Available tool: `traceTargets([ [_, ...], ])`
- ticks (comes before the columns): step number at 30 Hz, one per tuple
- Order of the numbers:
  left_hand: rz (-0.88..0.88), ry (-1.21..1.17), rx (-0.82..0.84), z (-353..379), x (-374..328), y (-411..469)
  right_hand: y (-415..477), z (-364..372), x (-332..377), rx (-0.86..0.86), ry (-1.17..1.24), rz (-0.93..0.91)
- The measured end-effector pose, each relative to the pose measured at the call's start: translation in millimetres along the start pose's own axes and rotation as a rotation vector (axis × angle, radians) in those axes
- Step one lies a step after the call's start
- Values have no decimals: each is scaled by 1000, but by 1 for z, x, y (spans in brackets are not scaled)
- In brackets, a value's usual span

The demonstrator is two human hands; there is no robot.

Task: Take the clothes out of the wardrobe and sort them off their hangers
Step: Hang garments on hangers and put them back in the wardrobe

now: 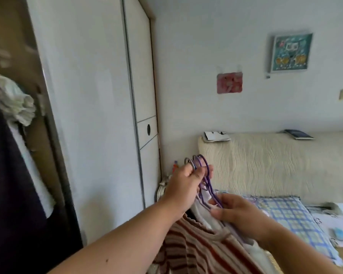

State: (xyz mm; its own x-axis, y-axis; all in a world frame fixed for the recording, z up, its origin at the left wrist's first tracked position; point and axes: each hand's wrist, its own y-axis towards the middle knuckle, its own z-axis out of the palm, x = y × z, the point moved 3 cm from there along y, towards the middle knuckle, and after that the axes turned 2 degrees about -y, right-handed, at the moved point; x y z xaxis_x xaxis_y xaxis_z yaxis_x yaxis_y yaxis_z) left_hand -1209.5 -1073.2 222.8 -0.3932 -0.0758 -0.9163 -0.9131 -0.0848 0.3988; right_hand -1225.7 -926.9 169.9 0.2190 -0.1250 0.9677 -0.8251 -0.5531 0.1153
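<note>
My left hand [183, 183] is closed around the hooks of several purple and grey hangers [201, 165], held up in front of the bed's headboard. From them hang a striped brown-and-cream top [196, 250] and a white garment [204, 214]. My right hand [236, 211] grips the shoulder of one purple hanger together with the white garment's neckline. At the far left the open wardrobe [14, 135] still holds dark and pale clothes [12, 101], blurred.
The wardrobe's white sliding doors [91, 115] stand just left of my arms. A bed with a cream headboard [275, 165] and a blue checked pillow [289, 214] lies to the right. Books rest on the headboard's top; pictures hang on the wall.
</note>
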Motion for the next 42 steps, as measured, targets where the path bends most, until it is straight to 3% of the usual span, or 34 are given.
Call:
traceTargets([
  [5,82,-4,-53,-67,-37,-40,5,67,41,129,14,-42],
  [13,148,145,-336,-159,-95,-90,18,171,110,214,-199,-96],
  [25,183,242,-553,-238,-144,-123,44,263,167,421,-297,-243],
  [31,236,352,-733,-257,-169,-104,67,269,198,478,-422,-462],
  [36,315,463,-922,-274,-199,-79,92,251,220,647,-427,-607],
  [39,337,527,-1002,-285,-222,-62,112,243,237,583,-609,-773],
  [42,337,582,-1060,-300,-245,-40,134,242,266,435,-644,-961],
])
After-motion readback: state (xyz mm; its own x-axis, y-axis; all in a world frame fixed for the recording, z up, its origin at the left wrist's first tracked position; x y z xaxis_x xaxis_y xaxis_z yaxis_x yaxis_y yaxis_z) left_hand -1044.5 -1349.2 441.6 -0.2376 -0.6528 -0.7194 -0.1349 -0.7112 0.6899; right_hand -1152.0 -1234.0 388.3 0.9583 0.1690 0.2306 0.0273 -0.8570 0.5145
